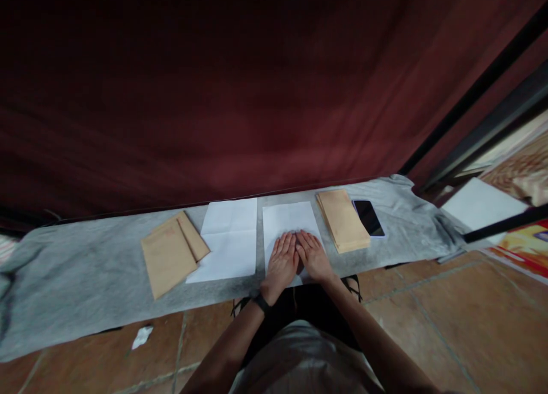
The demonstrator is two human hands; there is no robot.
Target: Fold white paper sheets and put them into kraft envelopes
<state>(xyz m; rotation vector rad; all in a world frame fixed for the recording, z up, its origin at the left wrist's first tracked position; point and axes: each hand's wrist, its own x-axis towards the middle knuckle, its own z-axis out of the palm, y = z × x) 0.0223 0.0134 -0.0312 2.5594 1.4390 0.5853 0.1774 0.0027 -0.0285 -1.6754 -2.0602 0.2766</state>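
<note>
A white sheet of paper (pixel 286 216) lies flat in front of me. Both palms rest on its lower half: my left hand (pixel 282 261) and my right hand (pixel 313 257) lie side by side, fingers stretched out and pointing away from me, fingertips close together. Neither hand grips anything. Left of this sheet are white papers (pixel 231 242) with a fold crease across the middle. A stack of brown envelopes (pixel 345 220) is just right of my right hand. Further left, brown envelopes (pixel 169 257) overlap the edge of the creased papers.
A grey cloth (pixel 94 268) covers the long narrow surface. A smartphone (pixel 369 218) lies beside the right envelope stack. Behind hangs a dark red curtain (pixel 240 125). Black bars (pixel 479 88) stand at the right. A crumpled white scrap (pixel 142 337) lies on the tiled floor (pixel 222 325).
</note>
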